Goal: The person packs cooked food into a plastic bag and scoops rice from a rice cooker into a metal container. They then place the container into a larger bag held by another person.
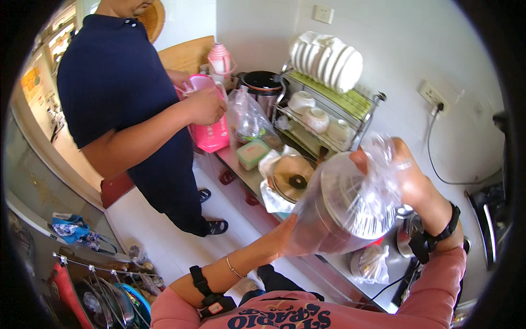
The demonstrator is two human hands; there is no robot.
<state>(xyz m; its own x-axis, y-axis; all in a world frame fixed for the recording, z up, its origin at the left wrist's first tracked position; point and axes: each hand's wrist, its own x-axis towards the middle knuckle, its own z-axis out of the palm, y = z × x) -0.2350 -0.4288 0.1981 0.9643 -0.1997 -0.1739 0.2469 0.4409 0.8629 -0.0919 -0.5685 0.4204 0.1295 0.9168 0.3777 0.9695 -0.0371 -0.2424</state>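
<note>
A clear plastic bag point(376, 205) wraps a large round container point(324, 226), held up in front of me above the counter. My right hand point(404, 177) grips the gathered top of the bag. Against the container's near left side rests my left hand point(287, 236), supporting it; the fingers are mostly hidden behind the bag. What the container holds is blurred through the plastic. Just beyond it, a glass lid point(283, 174) with a black knob lies over white paper or cloth point(273, 201) on the counter.
Across from me, a person point(123, 90) holds a pink bag point(211, 131). Along the counter stand a green-rimmed box point(252, 154), a knotted plastic bag point(248, 115), a cooker point(263, 88), a pink thermos point(220, 57) and a dish rack point(345, 98). A cord point(429, 135) hangs from the wall socket.
</note>
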